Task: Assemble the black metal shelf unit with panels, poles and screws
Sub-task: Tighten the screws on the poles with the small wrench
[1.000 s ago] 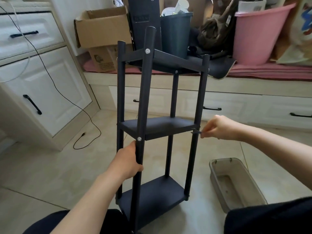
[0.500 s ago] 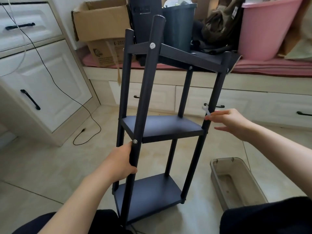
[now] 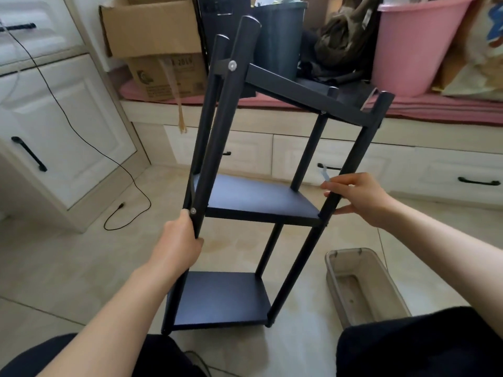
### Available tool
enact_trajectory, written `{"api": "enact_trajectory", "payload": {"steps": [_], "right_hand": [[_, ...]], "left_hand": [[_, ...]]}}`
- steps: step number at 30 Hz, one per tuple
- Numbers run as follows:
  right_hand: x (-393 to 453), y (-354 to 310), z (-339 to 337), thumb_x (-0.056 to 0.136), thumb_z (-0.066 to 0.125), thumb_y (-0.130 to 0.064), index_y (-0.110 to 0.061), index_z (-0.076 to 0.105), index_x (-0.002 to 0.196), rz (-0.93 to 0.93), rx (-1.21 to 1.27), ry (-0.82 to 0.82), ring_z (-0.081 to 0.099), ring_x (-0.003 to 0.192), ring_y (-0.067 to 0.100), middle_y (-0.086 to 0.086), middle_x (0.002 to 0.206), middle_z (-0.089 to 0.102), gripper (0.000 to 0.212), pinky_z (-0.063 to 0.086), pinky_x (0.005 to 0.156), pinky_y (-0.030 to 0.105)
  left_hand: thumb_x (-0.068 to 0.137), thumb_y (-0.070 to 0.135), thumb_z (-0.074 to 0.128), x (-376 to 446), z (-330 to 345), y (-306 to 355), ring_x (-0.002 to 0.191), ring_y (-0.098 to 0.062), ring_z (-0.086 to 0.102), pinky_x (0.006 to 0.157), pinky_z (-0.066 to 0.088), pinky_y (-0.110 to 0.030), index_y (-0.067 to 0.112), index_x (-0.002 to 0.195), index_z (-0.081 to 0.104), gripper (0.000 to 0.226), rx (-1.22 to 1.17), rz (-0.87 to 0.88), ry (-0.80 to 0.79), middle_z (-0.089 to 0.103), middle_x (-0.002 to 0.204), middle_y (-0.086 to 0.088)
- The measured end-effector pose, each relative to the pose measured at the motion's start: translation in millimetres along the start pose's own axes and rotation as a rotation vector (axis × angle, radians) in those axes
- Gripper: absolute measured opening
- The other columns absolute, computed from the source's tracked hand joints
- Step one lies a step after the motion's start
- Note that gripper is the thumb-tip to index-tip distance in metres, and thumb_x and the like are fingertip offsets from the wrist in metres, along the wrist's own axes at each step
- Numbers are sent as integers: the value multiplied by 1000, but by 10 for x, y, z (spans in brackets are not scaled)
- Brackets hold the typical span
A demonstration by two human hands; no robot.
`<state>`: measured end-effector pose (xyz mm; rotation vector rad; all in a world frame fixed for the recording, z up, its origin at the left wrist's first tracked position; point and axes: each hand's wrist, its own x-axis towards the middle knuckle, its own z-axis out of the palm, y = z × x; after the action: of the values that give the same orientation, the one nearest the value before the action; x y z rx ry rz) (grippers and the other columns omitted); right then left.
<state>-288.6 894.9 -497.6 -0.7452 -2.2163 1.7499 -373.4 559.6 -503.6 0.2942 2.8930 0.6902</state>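
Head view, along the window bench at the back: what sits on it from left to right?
Cardboard box → dark bin → olive-brown bag → pink tub.

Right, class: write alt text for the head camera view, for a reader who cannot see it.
A person tilts a black three-tier shelf unit on a tiled floor, the left hand gripping the near left pole and the right hand on the near right pole, holding a small silver tool. A grey tray lies on the floor to the right.
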Motion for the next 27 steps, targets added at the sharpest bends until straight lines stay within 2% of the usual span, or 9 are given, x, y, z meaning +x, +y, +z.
{"api": "enact_trajectory", "payload": {"steps": [3,5,8,12,16,19,23,26,27], "right_hand": [[-60,-31,-8,88,72,-15,-16,76,84,-43,-28,-2,70,94,28,18,101,71,6,60,59,30],[-95,-57,-7,87,73,-16,-18,77,83,-84,-85,-8,71,92,26,14,98,72,6,61,60,31],[-139,-128,-30,87,74,-18,-25,77,80,-140,-147,15,71,91,22,10,99,70,10,62,61,34],[-253,-227,-3,86,76,-20,-31,75,79,-246,-249,11,70,88,23,10,101,64,13,62,60,37],[-350,-239,99,87,75,-16,-19,77,87,-331,-299,4,68,86,27,11,105,61,4,62,57,41],[-378,-251,118,86,75,-17,-13,78,95,-341,-320,16,68,85,28,11,105,60,10,61,55,41],[-393,-295,107,86,76,-16,-13,78,98,-358,-326,43,67,81,27,10,103,60,12,61,53,36],[-414,-359,146,86,76,-17,-15,79,99,-443,-349,73,65,88,22,9,101,62,14,57,72,20],[-432,-395,169,86,76,-18,-15,79,100,-471,-364,80,64,91,22,10,101,62,15,54,79,21]], "left_hand": [[97,11,56,18,71,6,70,-27,52,63,45,-39,13,108,36,22,-87,-13,99,47,81,-6],[99,8,52,55,125,-26,69,-27,51,58,39,-37,10,110,38,18,-106,-21,148,48,78,-6],[99,6,52,106,224,-96,74,-29,50,67,39,-37,8,116,46,18,-180,-41,148,50,83,-7],[98,4,57,138,398,-186,97,-39,58,77,43,-38,3,121,53,24,-304,-82,139,56,96,-10],[97,3,59,193,526,-261,96,-37,59,79,47,-39,0,122,54,25,-371,-156,125,58,97,-13],[97,3,60,245,566,-280,96,-37,58,79,44,-37,-1,119,56,23,-388,-162,134,63,106,-20],[95,1,61,292,550,-251,110,-38,60,85,43,-34,2,127,58,32,-379,-125,156,66,116,-18],[94,2,60,291,509,-196,114,-37,59,90,44,-34,6,136,53,42,-443,-128,147,64,122,-14],[94,3,59,277,491,-169,113,-36,58,88,44,-34,7,138,51,45,-448,-132,135,63,121,-14]]}}
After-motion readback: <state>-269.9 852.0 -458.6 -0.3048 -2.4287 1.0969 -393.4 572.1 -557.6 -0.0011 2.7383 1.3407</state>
